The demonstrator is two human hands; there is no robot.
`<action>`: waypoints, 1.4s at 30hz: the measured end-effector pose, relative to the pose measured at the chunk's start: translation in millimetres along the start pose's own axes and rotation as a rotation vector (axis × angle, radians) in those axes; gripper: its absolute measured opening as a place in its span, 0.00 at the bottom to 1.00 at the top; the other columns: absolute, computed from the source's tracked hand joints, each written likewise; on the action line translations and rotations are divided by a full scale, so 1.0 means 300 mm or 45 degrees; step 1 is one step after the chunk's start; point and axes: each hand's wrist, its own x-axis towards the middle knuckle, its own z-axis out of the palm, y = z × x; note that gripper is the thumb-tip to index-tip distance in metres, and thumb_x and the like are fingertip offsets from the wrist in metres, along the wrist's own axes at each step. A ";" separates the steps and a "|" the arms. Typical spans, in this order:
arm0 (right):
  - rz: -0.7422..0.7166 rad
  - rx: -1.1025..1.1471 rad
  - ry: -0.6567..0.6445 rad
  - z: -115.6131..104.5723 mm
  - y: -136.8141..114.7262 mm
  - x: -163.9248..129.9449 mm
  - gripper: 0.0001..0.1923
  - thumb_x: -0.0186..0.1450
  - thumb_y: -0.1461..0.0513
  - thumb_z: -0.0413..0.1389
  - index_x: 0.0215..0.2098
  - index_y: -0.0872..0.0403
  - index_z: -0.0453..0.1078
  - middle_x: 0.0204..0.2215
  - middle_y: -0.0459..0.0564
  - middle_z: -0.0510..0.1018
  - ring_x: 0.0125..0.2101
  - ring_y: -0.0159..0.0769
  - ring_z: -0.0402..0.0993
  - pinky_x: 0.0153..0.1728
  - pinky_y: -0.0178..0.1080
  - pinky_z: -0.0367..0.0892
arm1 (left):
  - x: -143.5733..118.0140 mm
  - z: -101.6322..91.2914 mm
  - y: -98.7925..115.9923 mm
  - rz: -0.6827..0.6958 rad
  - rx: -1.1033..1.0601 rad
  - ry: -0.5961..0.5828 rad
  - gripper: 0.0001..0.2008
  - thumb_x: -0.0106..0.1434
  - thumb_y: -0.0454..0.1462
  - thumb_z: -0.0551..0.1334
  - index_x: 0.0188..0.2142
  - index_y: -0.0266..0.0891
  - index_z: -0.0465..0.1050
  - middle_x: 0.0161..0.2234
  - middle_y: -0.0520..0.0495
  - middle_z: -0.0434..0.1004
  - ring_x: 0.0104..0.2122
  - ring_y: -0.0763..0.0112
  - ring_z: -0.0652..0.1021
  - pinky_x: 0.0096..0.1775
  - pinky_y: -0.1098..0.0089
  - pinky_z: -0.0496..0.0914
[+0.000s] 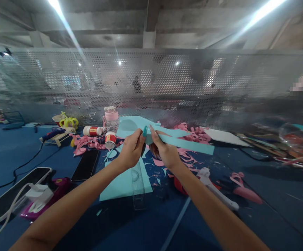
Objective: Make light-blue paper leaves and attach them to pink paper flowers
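Pinched between the fingertips of my left hand (pixel 130 149) and my right hand (pixel 165 152) is a light blue craft sheet (pixel 133 124). Its broad part spreads behind my left hand, while a long strip (pixel 195 144) of the same colour runs out to the right past my right hand. Whether the strip is joined to the sheet is hidden by my fingers. Both hands are closed, close together above the table. Below them lies another light blue sheet (pixel 113 188), partly under a clear plastic ruler (pixel 137 183).
Pink scraps (pixel 198 134) litter the table's back. A pink-topped bottle (pixel 111 118), paper cups (pixel 110 140) and a black phone (pixel 85 165) stand or lie left of centre. Further left are a glue gun (pixel 53 133) and a white charger (pixel 39 193). A perforated metal screen (pixel 151 83) rises behind.
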 end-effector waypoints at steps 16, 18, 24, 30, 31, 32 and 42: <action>0.144 0.105 -0.163 -0.012 -0.048 0.002 0.20 0.61 0.49 0.49 0.17 0.53 0.58 0.11 0.39 0.56 0.12 0.26 0.53 0.13 0.32 0.52 | 0.026 -0.081 -0.032 0.727 0.635 -0.131 0.14 0.64 0.43 0.49 0.44 0.36 0.58 0.29 0.48 0.71 0.23 0.73 0.71 0.25 0.74 0.61; 0.205 0.134 -0.199 -0.013 -0.054 -0.003 0.19 0.60 0.49 0.49 0.19 0.53 0.60 0.10 0.39 0.55 0.11 0.25 0.52 0.12 0.32 0.50 | 0.024 -0.084 -0.030 0.730 0.609 -0.100 0.14 0.64 0.43 0.49 0.44 0.36 0.58 0.28 0.49 0.71 0.22 0.74 0.71 0.25 0.74 0.61; 0.242 0.152 -0.225 -0.019 -0.058 -0.014 0.19 0.62 0.50 0.48 0.20 0.54 0.60 0.12 0.38 0.57 0.12 0.23 0.52 0.13 0.30 0.50 | 0.022 -0.098 -0.024 0.703 0.526 -0.087 0.13 0.64 0.43 0.49 0.42 0.36 0.59 0.25 0.51 0.69 0.21 0.76 0.69 0.24 0.75 0.61; 0.066 -0.015 -0.150 -0.018 -0.076 -0.019 0.21 0.63 0.52 0.48 0.16 0.54 0.56 0.11 0.39 0.58 0.14 0.24 0.55 0.17 0.30 0.53 | 0.016 -0.084 0.018 0.343 -0.008 -0.241 0.15 0.66 0.43 0.43 0.34 0.36 0.61 0.18 0.55 0.62 0.17 0.79 0.65 0.22 0.76 0.59; 0.033 -0.039 -0.143 -0.017 -0.081 -0.020 0.22 0.63 0.52 0.48 0.16 0.54 0.55 0.11 0.39 0.58 0.14 0.24 0.56 0.17 0.30 0.53 | 0.016 -0.080 0.026 0.283 -0.046 -0.231 0.16 0.66 0.42 0.42 0.30 0.36 0.61 0.17 0.56 0.60 0.16 0.79 0.63 0.22 0.76 0.58; 0.012 -0.057 -0.139 -0.017 -0.085 -0.021 0.22 0.63 0.52 0.48 0.16 0.54 0.55 0.11 0.40 0.59 0.14 0.24 0.56 0.18 0.30 0.53 | 0.015 -0.077 0.032 0.235 -0.058 -0.216 0.16 0.66 0.41 0.43 0.28 0.36 0.60 0.16 0.56 0.59 0.16 0.80 0.62 0.21 0.77 0.57; -0.028 -0.094 -0.218 -0.060 -0.111 -0.008 0.19 0.64 0.56 0.47 0.18 0.55 0.58 0.13 0.41 0.61 0.17 0.25 0.58 0.18 0.30 0.53 | 0.027 -0.109 0.058 0.235 -0.124 -0.279 0.14 0.65 0.40 0.48 0.25 0.37 0.57 0.15 0.58 0.56 0.15 0.83 0.59 0.19 0.78 0.54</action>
